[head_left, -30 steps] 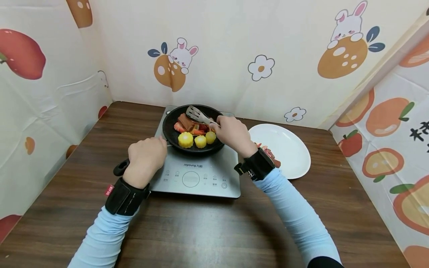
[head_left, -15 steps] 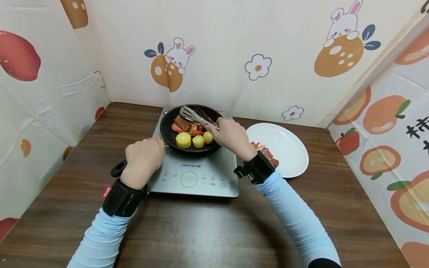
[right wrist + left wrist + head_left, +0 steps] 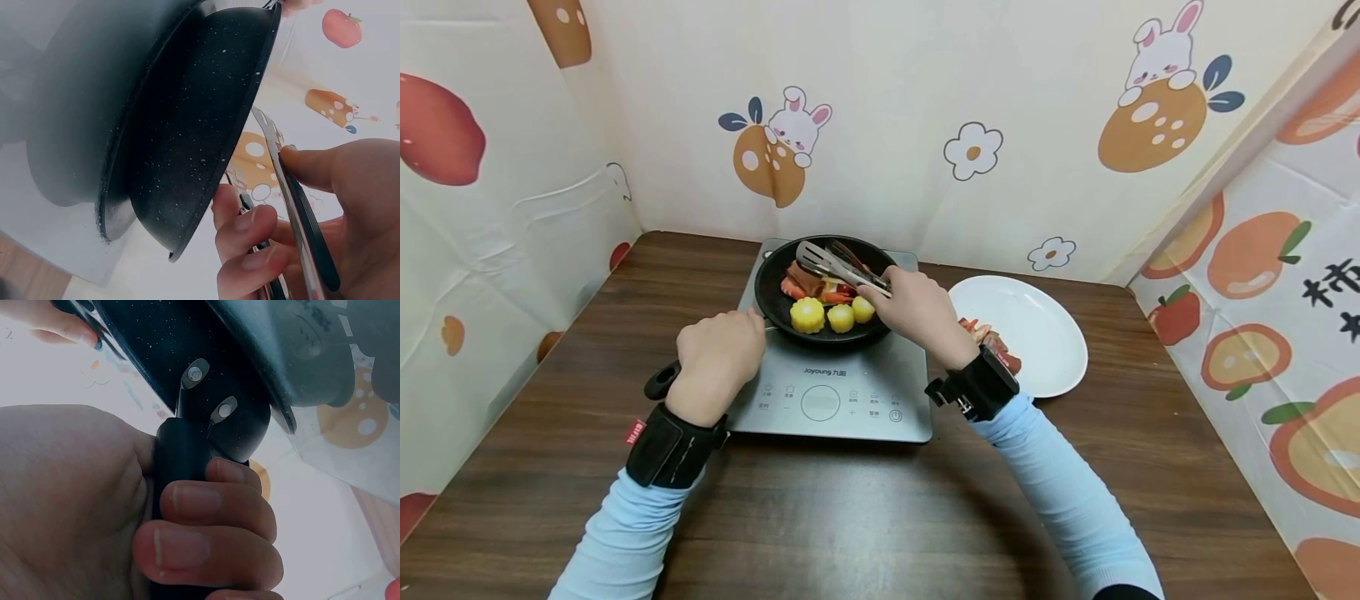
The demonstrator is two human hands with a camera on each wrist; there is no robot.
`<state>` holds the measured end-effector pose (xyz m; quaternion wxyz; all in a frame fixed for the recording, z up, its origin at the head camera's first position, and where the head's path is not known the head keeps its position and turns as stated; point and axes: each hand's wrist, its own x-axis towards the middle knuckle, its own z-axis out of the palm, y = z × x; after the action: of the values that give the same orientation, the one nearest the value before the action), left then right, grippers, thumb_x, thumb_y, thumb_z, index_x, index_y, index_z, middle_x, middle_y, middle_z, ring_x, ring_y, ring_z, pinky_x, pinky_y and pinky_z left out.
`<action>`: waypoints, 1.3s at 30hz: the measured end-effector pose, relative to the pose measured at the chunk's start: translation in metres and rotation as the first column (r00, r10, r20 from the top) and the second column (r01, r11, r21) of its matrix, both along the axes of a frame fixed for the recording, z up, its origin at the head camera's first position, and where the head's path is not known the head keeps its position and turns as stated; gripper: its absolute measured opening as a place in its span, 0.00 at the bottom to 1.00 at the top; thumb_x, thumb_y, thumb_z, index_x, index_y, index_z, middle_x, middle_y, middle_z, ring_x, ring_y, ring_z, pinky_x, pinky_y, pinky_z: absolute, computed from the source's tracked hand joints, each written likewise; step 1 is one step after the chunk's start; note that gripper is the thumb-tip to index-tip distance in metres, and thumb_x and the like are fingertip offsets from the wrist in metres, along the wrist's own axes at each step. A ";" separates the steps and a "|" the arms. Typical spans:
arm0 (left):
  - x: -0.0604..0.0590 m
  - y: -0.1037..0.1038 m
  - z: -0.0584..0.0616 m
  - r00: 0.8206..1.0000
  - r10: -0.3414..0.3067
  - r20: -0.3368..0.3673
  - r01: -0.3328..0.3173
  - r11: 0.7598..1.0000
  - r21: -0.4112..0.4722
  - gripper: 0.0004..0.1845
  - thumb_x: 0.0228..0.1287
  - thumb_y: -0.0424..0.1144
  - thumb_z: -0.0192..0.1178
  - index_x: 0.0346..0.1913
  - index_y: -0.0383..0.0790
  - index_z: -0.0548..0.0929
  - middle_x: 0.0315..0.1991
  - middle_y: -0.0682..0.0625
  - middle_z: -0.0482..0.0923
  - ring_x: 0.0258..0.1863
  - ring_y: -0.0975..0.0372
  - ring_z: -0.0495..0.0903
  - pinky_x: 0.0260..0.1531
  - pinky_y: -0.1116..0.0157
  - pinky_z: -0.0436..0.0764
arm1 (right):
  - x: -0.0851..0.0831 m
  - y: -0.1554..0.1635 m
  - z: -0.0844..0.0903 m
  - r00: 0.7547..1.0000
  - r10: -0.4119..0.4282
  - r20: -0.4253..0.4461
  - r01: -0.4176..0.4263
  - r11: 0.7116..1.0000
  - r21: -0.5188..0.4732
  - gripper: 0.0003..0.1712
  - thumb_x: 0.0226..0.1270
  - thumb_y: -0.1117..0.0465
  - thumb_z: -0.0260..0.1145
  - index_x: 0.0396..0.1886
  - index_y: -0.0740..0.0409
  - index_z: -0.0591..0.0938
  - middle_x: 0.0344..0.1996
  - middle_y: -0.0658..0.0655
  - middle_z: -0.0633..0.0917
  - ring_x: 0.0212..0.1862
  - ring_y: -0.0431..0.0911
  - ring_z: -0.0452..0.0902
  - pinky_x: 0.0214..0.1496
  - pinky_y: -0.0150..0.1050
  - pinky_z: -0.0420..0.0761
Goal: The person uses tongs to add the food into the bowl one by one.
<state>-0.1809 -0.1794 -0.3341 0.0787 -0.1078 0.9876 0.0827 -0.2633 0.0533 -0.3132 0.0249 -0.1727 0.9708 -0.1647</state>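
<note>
My left hand [image 3: 718,362] grips the black handle [image 3: 180,447] of a frying pan [image 3: 767,287], fingers curled round it in the left wrist view. The pan sits on a silver induction cooktop [image 3: 850,379]. In my right hand [image 3: 919,312] is a pair of metal tongs [image 3: 299,219], held between thumb and fingers with its arms apart. The tongs' heads are over the back of the pan, above brown meat pieces [image 3: 806,278] and orange-red food [image 3: 835,297]. Yellow corn pieces [image 3: 807,316] lie at the pan's front. Whether the tongs touch any food I cannot tell.
Right of the cooktop stands a white oval plate [image 3: 1051,333] with some reddish food [image 3: 1000,348] on it, partly hidden by my right wrist. The wooden table [image 3: 820,517] meets patterned cloth walls [image 3: 887,125] at the back and sides.
The tongs have shifted left over the pan, and their arms have spread apart. My left hand keeps its grip on the handle. The head view has turned slightly.
</note>
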 end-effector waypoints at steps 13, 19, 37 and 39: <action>-0.002 -0.001 -0.001 1.000 0.001 0.000 -0.001 1.000 0.004 0.33 0.83 0.46 0.28 0.26 0.33 0.77 0.26 0.39 0.76 0.26 0.48 0.78 0.24 0.56 0.72 | 0.035 0.021 -0.004 0.999 -0.029 -0.045 0.027 0.998 -0.050 0.31 0.76 0.35 0.55 0.60 0.56 0.79 0.41 0.57 0.87 0.33 0.48 0.81 0.25 0.38 0.71; -0.001 -0.001 -0.002 1.000 -0.004 -0.010 0.004 1.000 0.012 0.33 0.83 0.46 0.28 0.24 0.33 0.76 0.26 0.39 0.76 0.26 0.48 0.78 0.23 0.56 0.72 | 0.051 0.034 -0.012 0.998 -0.049 -0.039 0.048 0.998 -0.038 0.31 0.75 0.34 0.57 0.58 0.54 0.80 0.36 0.55 0.86 0.30 0.47 0.78 0.26 0.38 0.68; -0.002 0.000 0.000 1.000 -0.006 -0.014 0.006 1.000 0.003 0.33 0.83 0.46 0.29 0.21 0.35 0.74 0.21 0.43 0.71 0.22 0.50 0.76 0.22 0.58 0.70 | 0.065 0.122 -0.022 0.986 -0.156 -0.051 0.151 0.985 -0.087 0.27 0.75 0.37 0.58 0.54 0.55 0.81 0.28 0.54 0.80 0.32 0.49 0.74 0.33 0.40 0.69; -0.002 0.000 0.000 1.000 -0.003 -0.007 0.003 1.000 0.004 0.33 0.83 0.47 0.29 0.22 0.35 0.75 0.21 0.42 0.71 0.23 0.50 0.76 0.22 0.58 0.70 | 0.067 0.134 -0.024 0.986 -0.159 -0.044 0.155 0.984 -0.084 0.28 0.75 0.37 0.59 0.54 0.56 0.81 0.29 0.55 0.81 0.33 0.49 0.74 0.35 0.41 0.70</action>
<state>-0.1826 -0.1796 -0.3344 0.0758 -0.1057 0.9878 0.0851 -0.1962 0.1871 -0.3374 -0.0198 -0.1007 0.9743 -0.2007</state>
